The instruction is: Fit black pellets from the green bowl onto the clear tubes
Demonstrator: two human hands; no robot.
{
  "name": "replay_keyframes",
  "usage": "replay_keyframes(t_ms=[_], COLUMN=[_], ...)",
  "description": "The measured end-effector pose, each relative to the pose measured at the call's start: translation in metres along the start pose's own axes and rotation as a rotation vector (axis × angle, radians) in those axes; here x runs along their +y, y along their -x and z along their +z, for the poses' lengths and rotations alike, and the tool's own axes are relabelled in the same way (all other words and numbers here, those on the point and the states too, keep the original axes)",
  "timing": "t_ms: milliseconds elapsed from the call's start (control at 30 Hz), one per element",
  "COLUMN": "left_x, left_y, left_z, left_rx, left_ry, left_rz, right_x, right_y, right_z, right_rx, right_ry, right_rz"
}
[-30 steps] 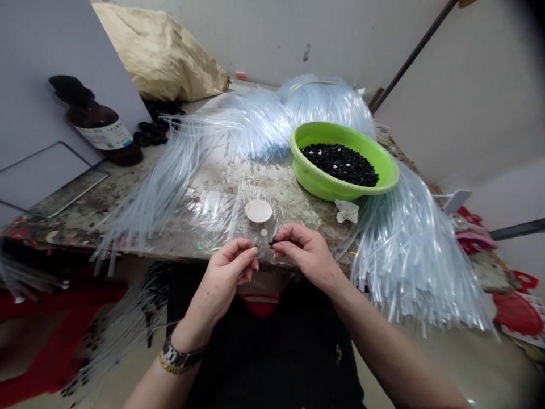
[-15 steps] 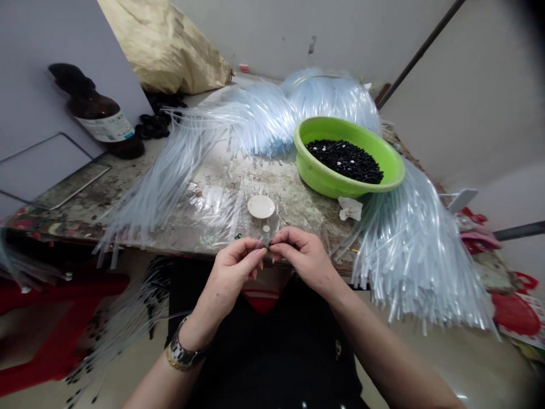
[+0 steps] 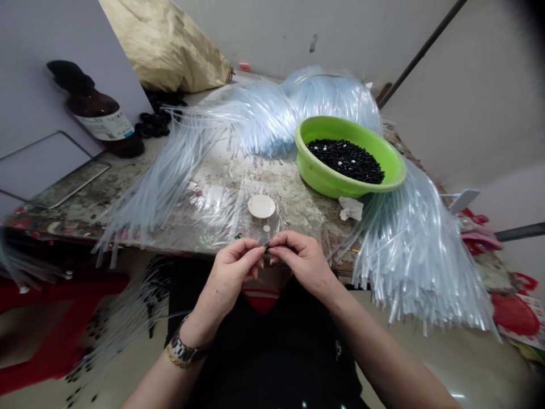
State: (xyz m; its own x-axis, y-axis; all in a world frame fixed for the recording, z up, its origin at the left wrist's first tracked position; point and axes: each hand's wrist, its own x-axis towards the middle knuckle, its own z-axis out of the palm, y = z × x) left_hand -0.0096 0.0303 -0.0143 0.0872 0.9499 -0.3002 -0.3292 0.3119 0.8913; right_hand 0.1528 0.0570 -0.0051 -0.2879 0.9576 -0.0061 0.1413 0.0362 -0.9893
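My left hand (image 3: 232, 272) and my right hand (image 3: 302, 261) meet fingertip to fingertip at the table's front edge, both in a closed pinch. Between them a small black piece (image 3: 267, 249) shows, gripped by my right thumb and finger. A thin clear plastic tube (image 3: 176, 316) runs behind my left wrist and seems to lead into the left pinch; its end is hidden by the fingers. Just beyond the fingertips stand a small white dish (image 3: 261, 206) and a white round spot (image 3: 266, 228). A green basin (image 3: 327, 180) holds many black pieces (image 3: 349, 162).
Bundles of clear tubes (image 3: 417, 261) drape over the right edge, with more tubes (image 3: 157, 182) at left and back. A brown bottle (image 3: 100, 116), a wire frame (image 3: 80, 187) and crumpled tissue (image 3: 350, 208) lie on the worn table (image 3: 204, 221). A red stool (image 3: 46, 352) stands lower left.
My fingertips have drawn slightly apart, and more of the black piece shows between them. The view has shifted a little; the rest is unchanged.
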Motion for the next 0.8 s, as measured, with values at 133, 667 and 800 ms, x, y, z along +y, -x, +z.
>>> replay_keyframes(t_ms=[133,667,800], left_x=[-0.0016,0.0017,0.0003], left_y=[-0.0005,-0.0006,-0.0011], left_z=[-0.0006,0.0023,0.0010], left_rx=[-0.009,-0.070,-0.113], left_ry=[0.018,0.114,0.159], left_rz=[0.011,-0.063,-0.095], right_x=[0.0023,0.0078,0.0068], right_y=[-0.0012,-0.0007,0.0006], right_z=[-0.0002,0.0033,0.0012], right_rx=[0.051,0.155,0.117], right_ry=[0.070,0.187,0.172], right_rz=[-0.071,-0.317,-0.289])
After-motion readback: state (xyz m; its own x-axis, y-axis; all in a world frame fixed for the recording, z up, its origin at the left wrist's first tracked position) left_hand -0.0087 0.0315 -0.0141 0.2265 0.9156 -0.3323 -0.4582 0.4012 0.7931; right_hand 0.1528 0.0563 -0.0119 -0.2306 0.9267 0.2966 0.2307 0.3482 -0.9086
